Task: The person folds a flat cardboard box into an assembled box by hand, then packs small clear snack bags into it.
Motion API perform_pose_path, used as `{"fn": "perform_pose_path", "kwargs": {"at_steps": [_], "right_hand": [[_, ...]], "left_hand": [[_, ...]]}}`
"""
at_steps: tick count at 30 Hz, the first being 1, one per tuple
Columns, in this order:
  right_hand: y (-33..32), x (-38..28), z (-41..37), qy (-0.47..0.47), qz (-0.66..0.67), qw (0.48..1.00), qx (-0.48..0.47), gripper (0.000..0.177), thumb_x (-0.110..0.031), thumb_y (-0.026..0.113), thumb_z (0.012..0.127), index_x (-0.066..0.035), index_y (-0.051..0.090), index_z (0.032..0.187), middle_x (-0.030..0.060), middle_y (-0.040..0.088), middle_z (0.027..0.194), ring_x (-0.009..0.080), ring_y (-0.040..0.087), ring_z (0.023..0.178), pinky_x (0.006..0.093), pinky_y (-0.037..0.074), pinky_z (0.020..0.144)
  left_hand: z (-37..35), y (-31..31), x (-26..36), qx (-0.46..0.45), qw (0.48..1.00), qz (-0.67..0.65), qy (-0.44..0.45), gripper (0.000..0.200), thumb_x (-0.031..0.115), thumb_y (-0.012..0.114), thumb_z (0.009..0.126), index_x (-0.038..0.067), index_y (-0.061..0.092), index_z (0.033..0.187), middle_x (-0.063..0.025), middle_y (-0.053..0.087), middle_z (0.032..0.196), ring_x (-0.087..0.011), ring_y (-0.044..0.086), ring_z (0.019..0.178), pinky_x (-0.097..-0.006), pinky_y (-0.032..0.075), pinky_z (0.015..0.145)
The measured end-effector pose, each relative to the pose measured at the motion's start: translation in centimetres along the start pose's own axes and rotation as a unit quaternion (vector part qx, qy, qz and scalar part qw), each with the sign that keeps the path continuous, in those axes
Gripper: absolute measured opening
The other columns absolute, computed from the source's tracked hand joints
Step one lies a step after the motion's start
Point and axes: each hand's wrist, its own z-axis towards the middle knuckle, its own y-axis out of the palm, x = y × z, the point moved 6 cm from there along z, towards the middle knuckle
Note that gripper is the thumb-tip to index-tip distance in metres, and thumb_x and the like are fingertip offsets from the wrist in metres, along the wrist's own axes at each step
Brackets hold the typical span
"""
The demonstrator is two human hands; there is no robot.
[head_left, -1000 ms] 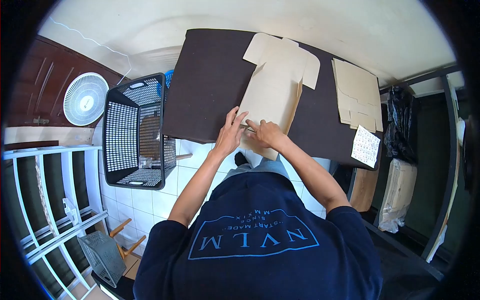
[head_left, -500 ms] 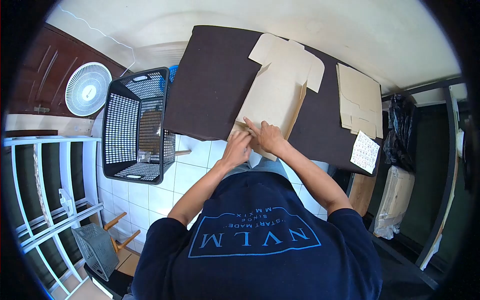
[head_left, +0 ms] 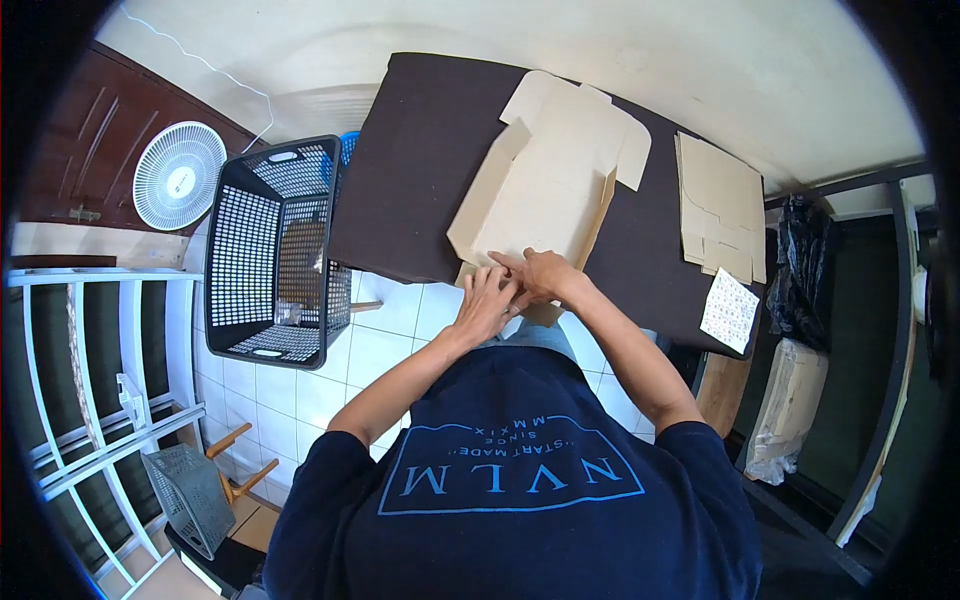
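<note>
A brown cardboard box (head_left: 545, 205), partly folded, lies on the dark cloth with its near end at the table's front edge. Its two side walls stand up, the left one leaning outward, and the lid part with rounded flaps (head_left: 575, 108) lies flat at the far end. My left hand (head_left: 488, 302) is closed over the near end panel, fingers bent. Beside it, my right hand (head_left: 548, 277) grips the same end, with a finger pointing left inside the box. The hands meet there, and the fingertips are partly hidden.
Flat cardboard sheets (head_left: 718, 200) lie on the right of the dark-covered table (head_left: 420, 160), near a patterned white sheet (head_left: 730, 310). A black plastic basket (head_left: 245, 270) stands left of the table, beside a white fan (head_left: 180, 177). A wrapped cardboard package (head_left: 790, 410) stands at right.
The box's left wall has swung up and outward into view. My left hand has shifted slightly right, closer to my right hand, whose pointing finger has drawn down toward the near end.
</note>
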Motion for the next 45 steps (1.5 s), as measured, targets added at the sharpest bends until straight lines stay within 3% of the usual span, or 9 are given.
{"fn": "perform_pose_path", "kwargs": {"at_steps": [8,10,15,18,24,32,37,42,45], "right_hand": [[-0.3,1.1,-0.9,-0.001,0.086,0.995,0.056,0.109,-0.053,0.084,0.062,-0.019,0.030,0.150,0.0262,0.059,0.118,0.0428,0.060,0.107,0.0456,0.050,0.092],[-0.5,1.2,-1.9,0.002,0.117,0.992,0.043,0.095,-0.051,0.078,0.073,-0.014,0.033,0.148,0.0280,0.059,0.116,0.0439,0.059,0.108,0.0455,0.048,0.095],[0.8,4.4,-2.9,0.008,0.245,0.927,0.284,0.040,-0.016,0.060,0.089,-0.004,0.053,0.126,0.0272,0.060,0.105,0.0448,0.060,0.099,0.0507,0.048,0.086],[1.5,4.6,-4.9,0.068,0.256,0.881,0.392,0.029,-0.004,0.059,0.085,0.000,0.056,0.114,0.0242,0.059,0.100,0.0444,0.060,0.092,0.0504,0.048,0.083],[2.5,2.8,-7.4,0.115,0.217,0.821,0.516,0.042,0.000,0.070,0.075,-0.002,0.057,0.114,0.0219,0.051,0.116,0.0404,0.055,0.102,0.0481,0.048,0.085],[3.2,4.8,-9.6,0.304,0.207,0.780,0.506,0.063,-0.019,0.083,0.071,-0.006,0.052,0.125,0.0234,0.045,0.123,0.0415,0.049,0.110,0.0480,0.047,0.086],[6.1,8.1,-8.3,0.236,0.331,0.823,0.396,0.041,-0.031,0.075,0.080,-0.005,0.065,0.110,0.0171,0.056,0.098,0.0338,0.060,0.087,0.0427,0.050,0.079],[4.9,7.7,-10.1,0.124,0.414,0.821,0.373,0.039,-0.034,0.075,0.082,-0.003,0.069,0.106,0.0151,0.055,0.099,0.0285,0.060,0.089,0.0389,0.051,0.081],[4.7,6.9,-10.0,0.109,0.341,0.881,0.309,0.045,-0.036,0.080,0.076,-0.002,0.070,0.102,0.0158,0.051,0.106,0.0312,0.057,0.097,0.0391,0.050,0.086]], "left_hand": [[-2.6,-5.2,-5.0,0.106,0.989,-0.015,-0.098,0.033,0.015,0.076,0.065,0.015,0.068,0.097,-0.0164,0.044,0.123,-0.0353,0.036,0.116,-0.0471,0.031,0.095],[-2.9,-5.6,-7.4,0.126,0.979,-0.061,-0.146,0.031,0.015,0.077,0.062,0.015,0.070,0.092,-0.0183,0.040,0.128,-0.0353,0.036,0.116,-0.0465,0.030,0.095],[-3.4,-4.3,-10.6,0.192,0.937,-0.263,-0.127,0.013,-0.005,0.068,0.068,0.005,0.066,0.076,-0.0168,0.028,0.143,-0.0360,0.026,0.140,-0.0516,0.039,0.105],[-2.4,-3.2,-11.1,0.161,0.836,-0.508,-0.130,0.011,-0.008,0.064,0.069,0.002,0.062,0.072,-0.0153,0.029,0.143,-0.0343,0.033,0.137,-0.0472,0.038,0.106],[-0.6,-4.5,-9.4,0.140,0.893,-0.425,-0.043,0.013,-0.012,0.058,0.070,0.000,0.055,0.067,-0.0144,0.032,0.140,-0.0350,0.038,0.137,-0.0427,0.036,0.107],[1.1,-4.6,-7.4,0.125,0.866,-0.484,-0.030,0.014,-0.013,0.052,0.073,0.000,0.050,0.070,-0.0139,0.034,0.135,-0.0346,0.032,0.140,-0.0446,0.041,0.107],[2.1,-3.3,-7.9,0.133,0.838,-0.527,-0.039,0.013,-0.012,0.053,0.074,-0.001,0.047,0.072,-0.0138,0.038,0.130,-0.0280,0.044,0.129,-0.0371,0.047,0.103],[3.5,-3.2,-8.4,0.132,0.864,-0.484,-0.044,0.010,-0.010,0.052,0.079,0.000,0.050,0.077,-0.0112,0.045,0.121,-0.0209,0.052,0.111,-0.0326,0.047,0.096],[3.9,-2.6,-9.1,0.134,0.879,-0.453,-0.059,0.005,-0.005,0.053,0.083,-0.001,0.053,0.081,-0.0113,0.049,0.116,-0.0219,0.053,0.111,-0.0325,0.047,0.093]]}}
